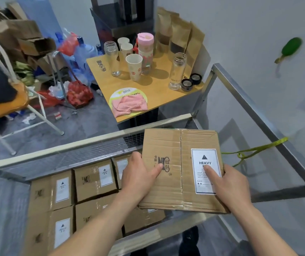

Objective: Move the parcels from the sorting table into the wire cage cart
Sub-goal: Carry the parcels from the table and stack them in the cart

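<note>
I hold a brown cardboard parcel (177,145) with a white HEAVY label above the wire cage cart (96,139). My left hand (138,176) grips its left edge, thumb on top. My right hand (231,183) grips its right edge, thumb lying on the label. Inside the cart, several similar labelled parcels (94,180) lie packed side by side below and to the left of the held one. Part of the cart's load is hidden under the parcel and my arms.
Beyond the cart stands a small wooden table (153,89) with glass jars, paper cups, kraft bags and a pink cloth. A chair (5,100) and cluttered bags are at left. A green strap (255,149) is tied to the cart's right rail.
</note>
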